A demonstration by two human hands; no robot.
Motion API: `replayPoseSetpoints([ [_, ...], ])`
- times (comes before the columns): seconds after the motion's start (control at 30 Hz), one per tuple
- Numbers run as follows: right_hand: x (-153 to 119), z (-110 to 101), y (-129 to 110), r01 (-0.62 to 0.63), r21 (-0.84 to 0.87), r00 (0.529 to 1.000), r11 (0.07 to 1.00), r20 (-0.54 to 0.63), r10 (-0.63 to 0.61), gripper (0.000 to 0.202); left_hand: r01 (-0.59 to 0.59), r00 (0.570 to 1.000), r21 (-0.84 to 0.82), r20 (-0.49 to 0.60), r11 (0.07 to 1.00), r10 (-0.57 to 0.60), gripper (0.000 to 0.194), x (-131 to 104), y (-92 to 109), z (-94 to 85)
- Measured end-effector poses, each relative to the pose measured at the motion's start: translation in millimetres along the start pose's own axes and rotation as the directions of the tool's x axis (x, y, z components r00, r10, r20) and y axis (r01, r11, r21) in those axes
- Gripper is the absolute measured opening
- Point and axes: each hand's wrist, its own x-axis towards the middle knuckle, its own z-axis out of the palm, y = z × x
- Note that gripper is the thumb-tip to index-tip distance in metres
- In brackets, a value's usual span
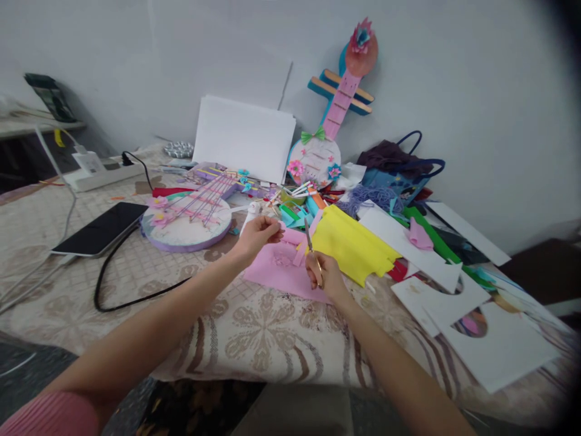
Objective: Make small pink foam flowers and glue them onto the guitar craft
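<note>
My right hand (325,275) is closed around the gold handles of a pair of scissors (309,235), whose blades point up and away from me. To its left, my left hand (259,235) is raised with thumb and fingers pinched together. A small pale-pink bit shows at those fingertips, too small to name. Below both hands lies a pink paper sheet (281,275) with loose pink strips on it. Yellow crepe paper (351,242) is just beyond my right hand. Behind my left hand stands a white object (251,215), partly hidden.
A purple-rimmed toy banjo (188,227) and a phone (104,227) with cables lie left. Behind stand white sheets (245,136) and a decorated paper instrument (336,115). Cut white cardboard (503,345), blue yarn (367,200) and a blue bag (399,178) occupy the right.
</note>
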Motion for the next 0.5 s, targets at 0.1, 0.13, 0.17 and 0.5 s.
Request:
replayPoseSetpoints([
  [0.1, 6, -10, 3, -0.002, 0.006, 0.999, 1.000, -0.044, 0.002, 0.049, -0.074, 0.997, 0.235, 0.055, 0.969, 0.063, 0.011, 9, 2, -12.0],
  [0.13, 8, -12, 3, -0.002, 0.015, 0.999, 1.000, -0.052, 0.003, 0.049, -0.096, 0.993, 0.327, 0.092, 0.940, 0.070, 0.009, 11, 1, -15.7],
  [0.17, 9, -14, 3, -0.002, 0.025, 0.998, 1.000, -0.058, 0.003, 0.049, -0.127, 0.989, 0.412, 0.127, 0.902, 0.081, 0.006, 13, -1, -18.9],
  [0.5, 12, -22, 2, 0.026, 0.035, 0.996, 0.999, -0.087, -0.022, 0.050, -0.416, 0.908, 0.749, 0.314, 0.515, 0.277, 0.016, 15, -17, -24.7],
])
